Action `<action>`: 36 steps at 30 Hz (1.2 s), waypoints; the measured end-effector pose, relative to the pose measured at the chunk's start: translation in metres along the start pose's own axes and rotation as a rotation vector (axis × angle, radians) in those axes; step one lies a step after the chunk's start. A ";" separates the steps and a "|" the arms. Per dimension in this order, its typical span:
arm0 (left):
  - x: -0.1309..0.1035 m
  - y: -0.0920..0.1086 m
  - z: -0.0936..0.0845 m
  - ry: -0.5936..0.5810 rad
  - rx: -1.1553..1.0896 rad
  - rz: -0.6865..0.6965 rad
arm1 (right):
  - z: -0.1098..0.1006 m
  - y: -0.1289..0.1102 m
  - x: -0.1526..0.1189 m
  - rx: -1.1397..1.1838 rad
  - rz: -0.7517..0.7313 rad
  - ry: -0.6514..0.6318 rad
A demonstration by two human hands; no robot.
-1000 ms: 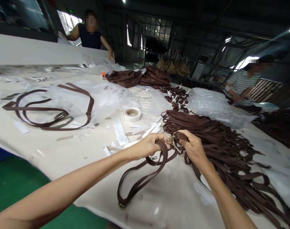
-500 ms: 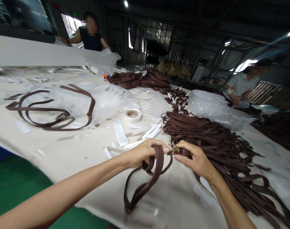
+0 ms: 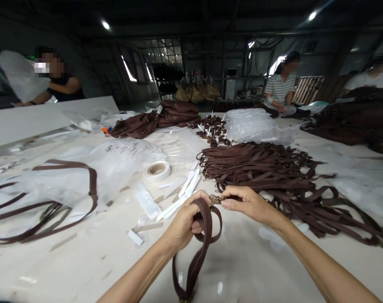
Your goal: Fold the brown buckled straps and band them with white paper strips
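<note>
A looped brown strap (image 3: 200,252) hangs from my left hand (image 3: 186,221), whose fingers are closed round it. My right hand (image 3: 249,205) pinches the strap's end close to a brass-coloured metal clasp (image 3: 215,199). The clasp sits between the fingertips of both hands, just above the table; its exact shape is too small to make out. Below my left hand the lower part of the strap droops, with a small metal fitting at the bottom edge of the view. Just beyond my hands lies a large pile of similar brown straps (image 3: 257,164) with metal hooks.
A roll of white tape (image 3: 156,171) and white strips (image 3: 186,185) lie left of the strap pile. Loose straps (image 3: 93,181) rest on plastic at the left. Brown leather goods (image 3: 175,115) and a plastic bag (image 3: 257,126) are farther back. Several people work around the table.
The view has turned to the right and levelled. Both hands still hold the strap, with the clasp between them. The person at the far left now has an arm raised beside clear plastic.
</note>
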State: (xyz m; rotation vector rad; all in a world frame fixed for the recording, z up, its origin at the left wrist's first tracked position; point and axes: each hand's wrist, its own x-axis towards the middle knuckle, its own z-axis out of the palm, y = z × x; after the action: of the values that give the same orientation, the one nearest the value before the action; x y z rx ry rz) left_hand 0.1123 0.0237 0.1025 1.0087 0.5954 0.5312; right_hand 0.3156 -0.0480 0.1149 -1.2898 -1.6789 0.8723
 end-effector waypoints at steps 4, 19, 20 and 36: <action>0.003 0.000 0.004 0.004 0.069 0.014 | 0.005 -0.002 -0.001 0.011 -0.026 0.096; 0.004 -0.016 0.029 0.281 0.465 0.333 | 0.016 0.007 -0.009 0.059 -0.125 0.274; 0.004 -0.017 0.031 0.299 0.481 0.364 | 0.016 0.008 -0.011 0.067 -0.121 0.278; 0.004 -0.039 0.035 0.456 0.685 0.705 | 0.031 0.021 -0.020 0.091 -0.137 0.322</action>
State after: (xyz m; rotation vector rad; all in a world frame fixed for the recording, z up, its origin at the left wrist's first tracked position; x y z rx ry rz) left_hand 0.1438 -0.0120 0.0808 1.7879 0.8502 1.2522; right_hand 0.2985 -0.0637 0.0797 -1.1685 -1.4381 0.6157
